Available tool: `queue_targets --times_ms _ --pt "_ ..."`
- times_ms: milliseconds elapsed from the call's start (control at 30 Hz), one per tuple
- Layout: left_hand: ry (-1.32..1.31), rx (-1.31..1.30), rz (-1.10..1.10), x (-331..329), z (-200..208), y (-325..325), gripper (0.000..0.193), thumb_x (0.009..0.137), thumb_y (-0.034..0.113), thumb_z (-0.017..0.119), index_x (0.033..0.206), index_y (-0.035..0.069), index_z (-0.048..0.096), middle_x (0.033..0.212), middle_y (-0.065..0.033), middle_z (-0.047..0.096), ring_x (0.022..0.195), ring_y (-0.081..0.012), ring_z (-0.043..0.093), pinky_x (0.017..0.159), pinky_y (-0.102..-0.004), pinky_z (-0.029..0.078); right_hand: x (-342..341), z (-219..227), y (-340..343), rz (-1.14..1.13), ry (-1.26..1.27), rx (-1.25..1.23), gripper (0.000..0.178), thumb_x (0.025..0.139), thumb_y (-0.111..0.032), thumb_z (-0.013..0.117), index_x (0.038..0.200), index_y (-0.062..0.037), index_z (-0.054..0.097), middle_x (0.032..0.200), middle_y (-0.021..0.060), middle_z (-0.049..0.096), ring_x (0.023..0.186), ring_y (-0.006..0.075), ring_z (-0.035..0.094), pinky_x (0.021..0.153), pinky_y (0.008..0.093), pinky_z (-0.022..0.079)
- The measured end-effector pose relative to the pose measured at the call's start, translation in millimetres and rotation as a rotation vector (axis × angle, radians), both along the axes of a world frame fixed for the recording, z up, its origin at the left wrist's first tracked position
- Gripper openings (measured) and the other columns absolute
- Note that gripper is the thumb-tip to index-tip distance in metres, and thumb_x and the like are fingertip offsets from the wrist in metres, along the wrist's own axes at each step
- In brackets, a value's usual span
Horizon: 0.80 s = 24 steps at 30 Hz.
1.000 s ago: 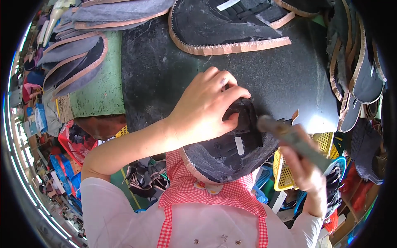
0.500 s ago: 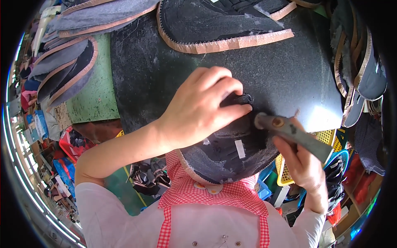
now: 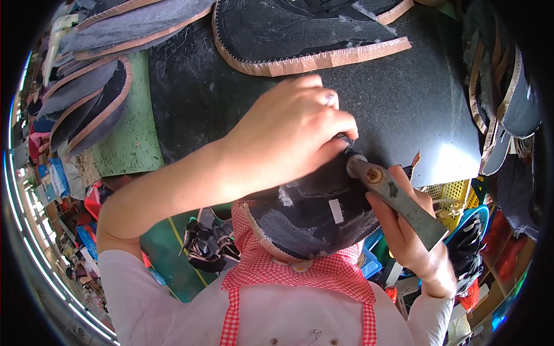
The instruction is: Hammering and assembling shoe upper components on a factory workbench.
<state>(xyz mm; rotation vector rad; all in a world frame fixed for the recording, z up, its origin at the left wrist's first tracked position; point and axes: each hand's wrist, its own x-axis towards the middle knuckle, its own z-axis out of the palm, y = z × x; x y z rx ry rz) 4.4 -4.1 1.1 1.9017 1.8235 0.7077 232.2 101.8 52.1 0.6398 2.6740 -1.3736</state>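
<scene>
A black shoe upper (image 3: pixel 306 225) with a tan zigzag-stitched edge and a small white label lies at the table's near edge, hanging over toward my apron. My left hand (image 3: pixel 300 124) is closed, pinching a dark fold of this upper between thumb and fingers. My right hand (image 3: pixel 410 230) is wrapped round a metal hammer (image 3: pixel 398 199), whose handle is mostly hidden by the hand. The hammer's round face sits right beside my left fingertips, over the dark fold. Whether it touches the fold I cannot tell.
The black work mat (image 3: pixel 404 115) covers a green table (image 3: pixel 128 144). Another tan-edged upper (image 3: pixel 277 46) lies at the far side. More uppers are piled far left (image 3: pixel 92 104) and right (image 3: pixel 508 98). Below the right edge stands a yellow basket (image 3: pixel 453 199).
My left hand has turned over and its fingers have curled further round the fold. The hammer has tilted, its wedge end dropping nearer me, and its round face has shifted slightly left.
</scene>
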Motion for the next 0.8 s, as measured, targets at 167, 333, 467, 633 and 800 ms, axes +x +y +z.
queue_targets --times_ms 167,333,467,633,800 --pt "-0.07 -0.046 -0.131 -18 -3 19 0.011 0.076 0.014 0.082 0.082 0.012 0.073 0.086 0.0017 0.068 0.089 -0.019 0.061 0.082 -0.0348 0.052 3 0 4 0.025 -0.18 -0.093 0.045 0.092 -0.005 0.073 0.13 0.0081 0.054 0.082 0.0168 0.064 0.063 0.0261 0.062 0.058 0.0355 0.046" --pt "-0.048 0.107 -0.268 -30 -10 23 0.013 0.073 0.014 0.083 0.081 0.012 0.072 0.084 0.0029 0.066 0.091 -0.0189 0.062 0.079 -0.0332 0.054 0 3 8 0.059 -0.17 -0.099 0.053 0.09 -0.007 0.076 0.134 0.0097 0.053 0.092 0.0177 0.066 0.074 0.0262 0.063 0.067 0.0359 0.048" --pt "-0.034 0.229 -0.379 -34 -15 22 0.014 0.072 0.013 0.081 0.08 0.011 0.07 0.086 0.0005 0.063 0.09 -0.0202 0.063 0.069 -0.0339 0.055 -3 10 17 0.07 -0.132 -0.075 0.05 0.092 -0.005 0.074 0.135 0.0102 0.054 0.1 0.0164 0.069 0.078 0.0212 0.062 0.07 0.0333 0.048" --pt "-0.001 0.243 -0.377 -32 -15 18 0.013 0.073 0.013 0.079 0.08 0.011 0.068 0.092 0.0005 0.061 0.089 -0.0202 0.063 0.07 -0.0333 0.054 -15 7 15 0.009 -0.06 0.032 0.046 0.096 -0.002 0.067 0.138 0.0079 0.05 0.087 0.0123 0.069 0.067 0.0162 0.063 0.061 0.0296 0.048" --pt "0.067 0.34 -0.328 -30 -21 7 0.012 0.074 0.014 0.078 0.082 0.011 0.069 0.091 0.0011 0.061 0.088 -0.0199 0.063 0.069 -0.0318 0.053 -23 7 14 -0.048 -0.021 0.0 0.048 0.095 -0.005 0.07 0.138 0.0064 0.051 0.084 0.0159 0.068 0.067 0.0242 0.065 0.062 0.0344 0.05"
